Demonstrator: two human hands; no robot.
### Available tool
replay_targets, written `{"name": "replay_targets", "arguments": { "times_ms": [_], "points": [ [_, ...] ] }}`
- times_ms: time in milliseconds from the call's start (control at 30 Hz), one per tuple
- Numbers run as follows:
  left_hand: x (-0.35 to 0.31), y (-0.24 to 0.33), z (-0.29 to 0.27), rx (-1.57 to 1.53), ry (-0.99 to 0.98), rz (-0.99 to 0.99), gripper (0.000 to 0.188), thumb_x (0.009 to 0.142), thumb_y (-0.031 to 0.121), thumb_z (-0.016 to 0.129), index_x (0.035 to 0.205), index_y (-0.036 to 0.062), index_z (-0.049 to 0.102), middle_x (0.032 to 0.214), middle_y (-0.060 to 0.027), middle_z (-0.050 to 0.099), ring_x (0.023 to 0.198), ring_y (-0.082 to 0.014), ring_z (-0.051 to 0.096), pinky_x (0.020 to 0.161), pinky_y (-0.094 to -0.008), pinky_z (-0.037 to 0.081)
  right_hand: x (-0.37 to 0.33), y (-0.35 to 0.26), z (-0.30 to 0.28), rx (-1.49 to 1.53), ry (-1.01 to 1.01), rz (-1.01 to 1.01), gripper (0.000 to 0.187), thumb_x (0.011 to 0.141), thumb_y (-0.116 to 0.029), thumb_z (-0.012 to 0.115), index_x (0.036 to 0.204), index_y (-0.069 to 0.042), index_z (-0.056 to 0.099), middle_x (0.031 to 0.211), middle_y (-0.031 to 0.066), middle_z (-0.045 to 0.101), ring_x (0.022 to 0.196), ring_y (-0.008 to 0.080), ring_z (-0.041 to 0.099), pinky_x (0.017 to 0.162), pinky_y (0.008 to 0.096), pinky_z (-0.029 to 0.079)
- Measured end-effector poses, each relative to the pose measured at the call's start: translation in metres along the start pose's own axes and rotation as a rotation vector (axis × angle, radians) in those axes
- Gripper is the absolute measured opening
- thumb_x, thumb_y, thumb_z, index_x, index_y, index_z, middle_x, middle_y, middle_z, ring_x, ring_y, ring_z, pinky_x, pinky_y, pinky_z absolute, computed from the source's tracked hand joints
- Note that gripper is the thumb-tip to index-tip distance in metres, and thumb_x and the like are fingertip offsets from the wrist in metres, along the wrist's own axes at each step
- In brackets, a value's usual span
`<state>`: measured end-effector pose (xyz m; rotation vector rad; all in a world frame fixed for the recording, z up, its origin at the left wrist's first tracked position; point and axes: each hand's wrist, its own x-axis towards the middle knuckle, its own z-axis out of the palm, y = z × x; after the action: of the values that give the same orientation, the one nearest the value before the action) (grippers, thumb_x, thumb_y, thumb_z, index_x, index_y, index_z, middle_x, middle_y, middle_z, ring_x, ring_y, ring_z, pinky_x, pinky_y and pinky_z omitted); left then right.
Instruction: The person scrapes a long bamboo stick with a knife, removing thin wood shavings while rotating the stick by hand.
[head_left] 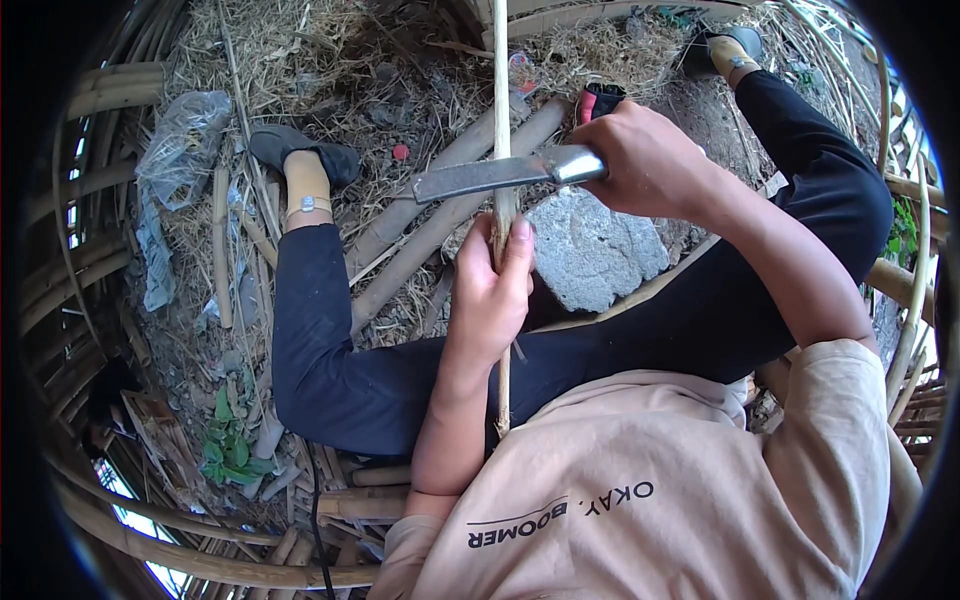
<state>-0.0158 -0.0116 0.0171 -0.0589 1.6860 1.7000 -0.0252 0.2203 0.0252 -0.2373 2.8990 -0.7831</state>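
Note:
A long pale wooden stick (501,80) runs upright through the middle of the head view, its lower end against my shirt. My left hand (490,300) is closed round the stick, thumb pointing up along it. Above that grip, a knife (475,181) with a broad, worn grey blade lies across the stick; I cannot tell whether its edge has bitten in. My right hand (645,160) is wrapped round the handle, and a shiny metal collar shows at the blade's base. Behind my hands sits a rough grey stone (595,250).
Bamboo poles (425,250) lie on straw-strewn ground between my outstretched legs. A red and black object (600,102) is just beyond my right hand. At the left are a crumpled clear plastic bag (185,145) and a green plant (232,445). Bamboo railings (120,90) curve round the sides.

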Motion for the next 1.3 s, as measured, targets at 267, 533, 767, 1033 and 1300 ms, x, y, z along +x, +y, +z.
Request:
{"name": "replay_targets", "arguments": {
  "times_ms": [267, 533, 767, 1033, 1300],
  "points": [
    [0.005, -0.021, 0.003, 0.325, 0.074, 0.236, 0.027, 0.108, 0.03, 0.048, 0.106, 0.0038, 0.052, 0.065, 0.0051, 0.042, 0.051, -0.0025, 0.038, 0.043, -0.0209, 0.031, -0.008, -0.009, 0.004, 0.038, -0.042, 0.044, 0.016, 0.072, -0.013, 0.071, 0.072, 0.002, 0.068, 0.066, 0.0212, 0.066, 0.067, 0.0392, 0.069, 0.065, 0.0456, 0.057],
    [0.007, -0.03, 0.001, 0.357, 0.091, 0.231, 0.029, 0.109, 0.032, 0.048, 0.103, 0.0038, 0.051, 0.065, 0.0043, 0.043, 0.052, -0.003, 0.039, 0.044, -0.0212, 0.032, 0.006, -0.001, 0.009, -0.175, 0.025, 0.074, 0.009, 0.068, -0.008, 0.066, 0.07, 0.0, 0.068, 0.065, 0.0212, 0.066, 0.064, 0.0404, 0.069, 0.065, 0.0459, 0.058],
    [0.009, -0.035, 0.003, 0.457, 0.139, 0.277, 0.031, 0.108, 0.033, 0.048, 0.097, 0.0046, 0.051, 0.065, 0.004, 0.045, 0.053, -0.0031, 0.042, 0.046, -0.0212, 0.036, 0.016, 0.024, 0.003, -0.253, 0.159, 0.078, 0.011, 0.067, -0.011, 0.069, 0.073, -0.003, 0.07, 0.067, 0.0202, 0.067, 0.063, 0.0379, 0.069, 0.064, 0.0447, 0.058],
    [0.017, -0.029, -0.001, 0.496, 0.141, 0.295, 0.035, 0.109, 0.034, 0.047, 0.091, 0.0042, 0.052, 0.065, 0.0026, 0.048, 0.054, -0.0055, 0.045, 0.049, -0.0249, 0.039, 0.028, 0.031, 0.001, -0.303, 0.218, 0.085, 0.012, 0.066, -0.013, 0.072, 0.076, -0.005, 0.071, 0.067, 0.0174, 0.068, 0.064, 0.0368, 0.07, 0.065, 0.0461, 0.057],
    [0.006, -0.024, -0.001, 0.54, 0.184, 0.325, 0.037, 0.107, 0.033, 0.05, 0.09, 0.0012, 0.054, 0.064, -0.0041, 0.054, 0.055, -0.0119, 0.054, 0.053, -0.0314, 0.045, 0.033, 0.06, -0.02, -0.445, 0.321, 0.266, 0.017, 0.075, -0.014, 0.069, 0.089, -0.006, 0.074, 0.075, 0.0177, 0.071, 0.071, 0.0341, 0.072, 0.067, 0.0451, 0.058]
  ]
}}
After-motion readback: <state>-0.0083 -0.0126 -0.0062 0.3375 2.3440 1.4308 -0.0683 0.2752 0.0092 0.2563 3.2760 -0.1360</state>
